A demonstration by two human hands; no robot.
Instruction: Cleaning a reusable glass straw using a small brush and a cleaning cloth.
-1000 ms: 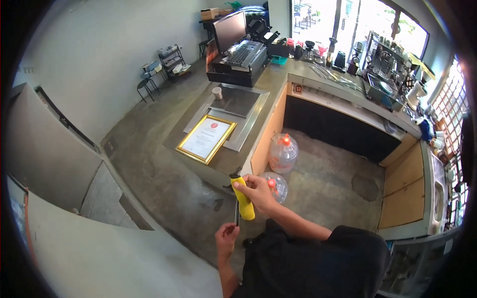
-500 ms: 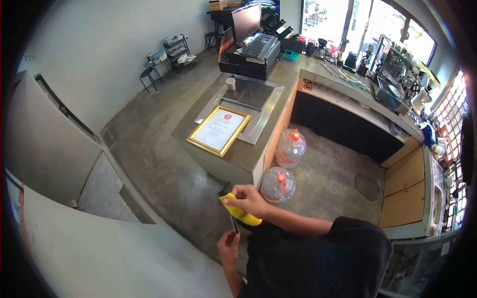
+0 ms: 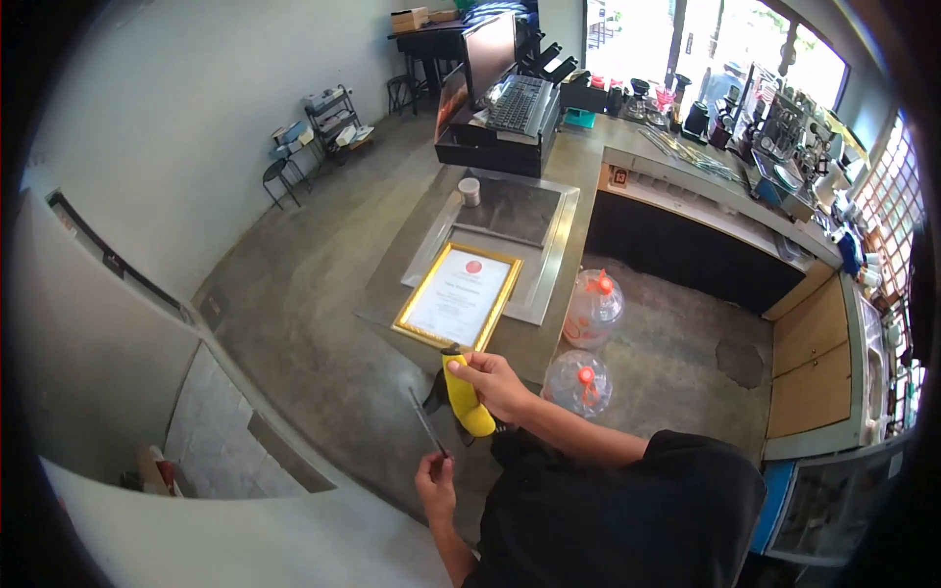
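My right hand (image 3: 498, 387) is closed around a thick yellow handle-like piece (image 3: 469, 407) with a black end at its top, held upright just off the near edge of the counter. A dark shape (image 3: 438, 394) shows behind the yellow piece; I cannot tell whether it belongs to it. Lower and to the left, my left hand (image 3: 437, 485) pinches the bottom end of a thin, dark, straight strip (image 3: 426, 421) that points up and to the left. The strip and the yellow piece are apart. Closest beyond my right hand, a gold-framed certificate (image 3: 456, 297) lies on the counter.
The counter (image 3: 387, 289) carries a metal-framed panel (image 3: 534, 304), a small round container (image 3: 470, 192) and a keyboard (image 3: 520, 105) beside a monitor. Two large clear water bottles (image 3: 593, 309) with orange caps stand on the floor against its right side. A pale wall (image 3: 255, 534) rises at lower left.
The yellow piece has come away from the strip and turned more upright in my right hand. My left hand has moved slightly left, and the strip's length now shows. The view has shifted.
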